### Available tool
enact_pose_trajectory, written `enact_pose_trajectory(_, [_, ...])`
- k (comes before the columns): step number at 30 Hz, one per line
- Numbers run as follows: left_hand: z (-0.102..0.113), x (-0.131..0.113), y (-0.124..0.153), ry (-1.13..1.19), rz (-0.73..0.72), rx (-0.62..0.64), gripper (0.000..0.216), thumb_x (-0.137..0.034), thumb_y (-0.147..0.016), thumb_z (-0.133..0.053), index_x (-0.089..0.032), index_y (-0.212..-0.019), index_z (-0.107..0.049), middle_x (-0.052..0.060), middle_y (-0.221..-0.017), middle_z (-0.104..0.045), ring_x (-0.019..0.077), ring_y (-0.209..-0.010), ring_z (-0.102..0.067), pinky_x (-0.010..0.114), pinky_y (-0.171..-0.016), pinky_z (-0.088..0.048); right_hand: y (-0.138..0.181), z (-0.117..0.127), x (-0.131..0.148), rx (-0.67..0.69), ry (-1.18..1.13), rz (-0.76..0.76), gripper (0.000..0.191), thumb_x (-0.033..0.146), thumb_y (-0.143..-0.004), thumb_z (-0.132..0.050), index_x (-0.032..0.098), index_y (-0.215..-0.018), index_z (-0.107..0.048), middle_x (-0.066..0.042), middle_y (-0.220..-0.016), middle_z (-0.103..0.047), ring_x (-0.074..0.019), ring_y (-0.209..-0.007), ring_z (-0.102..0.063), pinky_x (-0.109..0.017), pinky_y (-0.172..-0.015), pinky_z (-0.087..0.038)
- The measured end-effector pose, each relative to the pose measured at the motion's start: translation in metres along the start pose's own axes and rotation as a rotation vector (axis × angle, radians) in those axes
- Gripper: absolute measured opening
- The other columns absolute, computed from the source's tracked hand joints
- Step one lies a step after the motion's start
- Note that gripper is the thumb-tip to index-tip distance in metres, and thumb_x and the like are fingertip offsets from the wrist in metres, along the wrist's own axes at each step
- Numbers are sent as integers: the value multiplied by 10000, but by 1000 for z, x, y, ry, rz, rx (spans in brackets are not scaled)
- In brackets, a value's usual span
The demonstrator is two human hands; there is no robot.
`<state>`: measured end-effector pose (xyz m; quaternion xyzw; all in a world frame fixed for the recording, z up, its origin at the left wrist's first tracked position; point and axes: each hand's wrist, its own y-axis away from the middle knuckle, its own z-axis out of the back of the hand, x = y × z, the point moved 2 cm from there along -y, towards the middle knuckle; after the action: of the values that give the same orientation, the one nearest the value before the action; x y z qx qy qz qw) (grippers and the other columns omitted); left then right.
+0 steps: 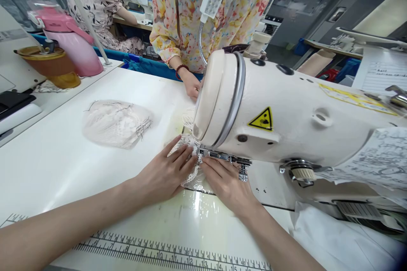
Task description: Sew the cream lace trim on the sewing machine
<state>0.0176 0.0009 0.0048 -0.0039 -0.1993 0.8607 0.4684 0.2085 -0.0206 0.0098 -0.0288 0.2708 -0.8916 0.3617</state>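
A strip of white lace [192,174] lies on the sewing machine's bed, beneath the machine head [216,101]. On the lace's left side my left hand [165,169] rests flat, fingers stretched toward the presser foot area. My right hand [230,184] lies palm down to the right of the lace, its fingertips close to the metal foot and partly hidden under the machine's head. Neither hand grips the fabric; both press on it or beside it. The needle itself is hard to make out. A crumpled piece of sheer white fabric [111,123] with loose dark threads sits further left.
A printed ruler [165,252] runs along the table's front edge. At the left stand a pink bottle [71,46] and an amber cup [52,65]. White cloth [337,237] lies at the lower right. Across the table a person's hand [191,87] is behind the machine head.
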Motion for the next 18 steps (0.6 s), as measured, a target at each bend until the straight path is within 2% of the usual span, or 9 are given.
enact_pose_trajectory(6, [2,1,-1,11,-9,4,515,-371,-841,-592,-115,-1284,-528,151,-1245,-626,306,-1187,-568,539,-1156,-201,-1,2,-3,-49,57,-8,267,12,-877,-477,160,-988,-671,-27,-1033,-730,-133,-856,-684,-255,-728,-525])
enact_pose_trajectory(13, [2,3,-4,49,29,41,546,-367,-805,-657,-141,-1284,-527,135,-1230,-634,307,-1183,-570,552,-1157,-200,-3,0,-7,6,43,-19,252,33,-891,-486,145,-1019,-671,-39,-1007,-735,-130,-805,-686,-240,-718,-520])
enact_pose_trajectory(15, [1,3,-4,67,31,13,526,-326,-807,-659,-132,-1279,-531,139,-1242,-628,307,-1191,-566,555,-1162,-183,-2,-2,-7,15,38,-25,247,40,-892,-495,148,-1026,-671,-43,-1010,-732,-125,-799,-682,-237,-709,-515])
enact_pose_trajectory(18, [2,3,-4,83,-47,-94,381,-159,-858,-556,-123,-1237,-561,110,-1237,-642,247,-1181,-585,501,-1184,-171,-1,-4,-6,46,52,-32,262,49,-902,-482,171,-1030,-676,-46,-1010,-730,-128,-830,-674,-243,-741,-511])
